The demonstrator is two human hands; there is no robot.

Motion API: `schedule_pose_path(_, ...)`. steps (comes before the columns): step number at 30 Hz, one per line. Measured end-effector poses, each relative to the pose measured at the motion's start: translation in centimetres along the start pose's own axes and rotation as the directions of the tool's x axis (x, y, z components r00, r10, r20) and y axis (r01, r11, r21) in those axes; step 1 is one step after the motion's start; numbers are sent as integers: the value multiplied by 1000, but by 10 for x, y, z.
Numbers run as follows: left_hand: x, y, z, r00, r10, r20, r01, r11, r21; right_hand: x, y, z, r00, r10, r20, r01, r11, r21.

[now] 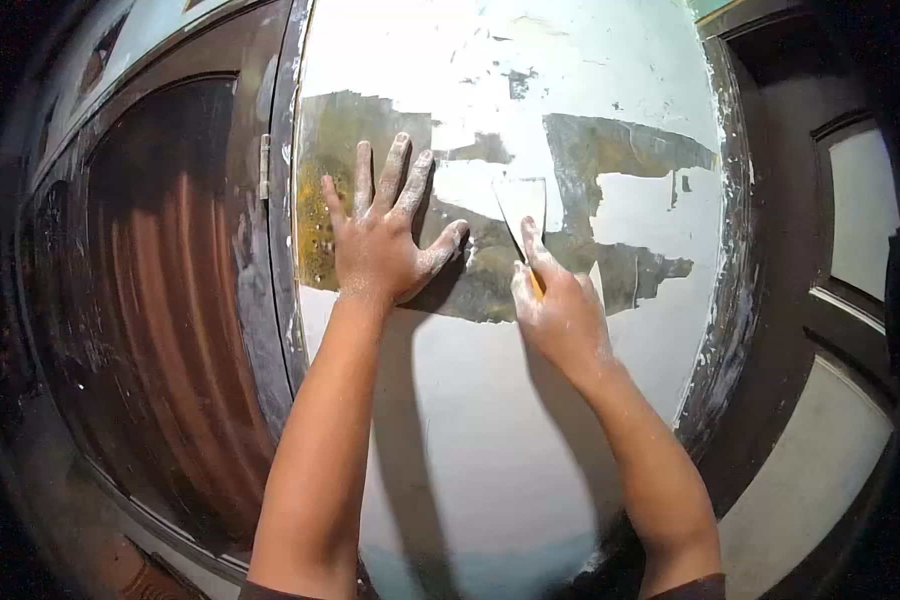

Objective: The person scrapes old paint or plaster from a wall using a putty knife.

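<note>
My left hand [385,235] lies spread against the wall [490,400], fingers apart and dusted with white, over a bare grey-green patch. In my right hand [565,305] is a putty knife [522,205], its yellow handle mostly covered by my fingers. The blade points up and its wide tip meets a white coated area of the wall. My index finger stretches along the blade. Around both hands, ragged edges of white coating border the darker bare patches [610,145].
To the left stands a dark wooden door [255,80] with a brownish curtain [170,350] behind its panel and a hinge [264,165] beside the wall. On the right is another dark frame with pale panels [855,215]. White smears mark both wall edges.
</note>
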State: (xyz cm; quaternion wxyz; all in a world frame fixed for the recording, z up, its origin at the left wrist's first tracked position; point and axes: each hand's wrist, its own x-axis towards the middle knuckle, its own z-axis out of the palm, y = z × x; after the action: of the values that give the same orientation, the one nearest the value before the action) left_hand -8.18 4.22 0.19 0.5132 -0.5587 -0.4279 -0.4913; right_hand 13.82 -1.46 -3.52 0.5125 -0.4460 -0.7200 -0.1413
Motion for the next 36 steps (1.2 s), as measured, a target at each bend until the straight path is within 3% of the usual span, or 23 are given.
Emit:
schedule_pose_path(3, -1, 1, -2, 1000, 0, 1, 0, 1000, -5, -10, 3, 5, 1000, 12, -15, -10, 995, 99)
schedule_pose_path(5, 0, 0, -2, 1000, 4, -17, -5, 1000, -15, 3, 4, 6, 996, -40, -82, 41, 999, 14)
schedule_pose_path(6, -1, 1, -3, 1000, -1, -4, 1, 1000, -11, 8, -2, -4, 999, 16, -38, -12, 996, 86)
schedule_pose_path(13, -3, 2, -1, 1000, -20, -14, 20, 1000, -19, -24, 17, -3, 1000, 21, 16, -21, 1000, -19)
schedule_pose_path(18, -4, 2, -1, 1000, -23, -2, 23, 1000, 8, 3, 12, -14, 997, -42, -64, 45, 998, 43)
schedule_pose_path(23, -17, 14, 4, 997, -60, -38, 59, 998, -32, -35, 21, -1, 996, 60, 58, -51, 988, -145)
schedule_pose_path(25, -19, 14, 2, 998, -53, -22, 52, 999, -13, -25, 22, -4, 1000, -2, -9, 2, 1000, -28)
schedule_pose_path(27, -21, 12, 1, 999, -45, -13, 45, 999, -32, -13, 12, -16, 996, 81, 29, -80, 996, -27)
schedule_pose_path(31, -21, 13, 4, 998, -50, -42, 49, 999, -22, -35, 22, -2, 999, 39, 6, -38, 994, -98)
schedule_pose_path(35, -21, 10, 8, 996, -41, -75, 37, 998, -55, -19, 23, -10, 998, 67, -12, -67, 998, 12)
schedule_pose_path(36, -21, 14, -2, 998, -51, -37, 49, 996, -71, -14, 26, -10, 997, 1, -76, -4, 999, -34)
